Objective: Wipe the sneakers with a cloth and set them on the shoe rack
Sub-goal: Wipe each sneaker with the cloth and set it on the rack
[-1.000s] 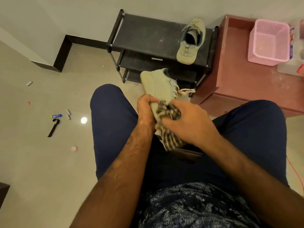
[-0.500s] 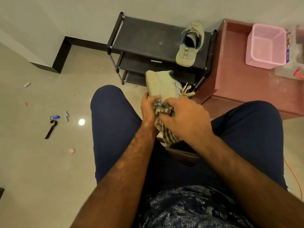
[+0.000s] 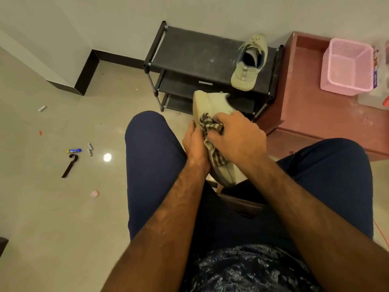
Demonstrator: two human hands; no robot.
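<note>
Mid-wipe: my left hand (image 3: 194, 144) grips the beige sneaker (image 3: 210, 102), my right hand (image 3: 237, 138) clutches the checked cloth (image 3: 210, 124) against it. Next, I judge, it goes on the shoe rack (image 3: 189, 51).

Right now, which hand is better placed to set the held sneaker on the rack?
Left, likely: the left hand grips the sneaker, while the right hand holds the cloth.

Trousers (image 3: 151, 165): plain navy, close-fitting over both thighs. Shirt (image 3: 248, 268): dark blue, mottled pale-grey pattern. Forearms (image 3: 168, 218): bare, hairy. Also bare: left hand (image 3: 195, 142), right hand (image 3: 237, 138).
</note>
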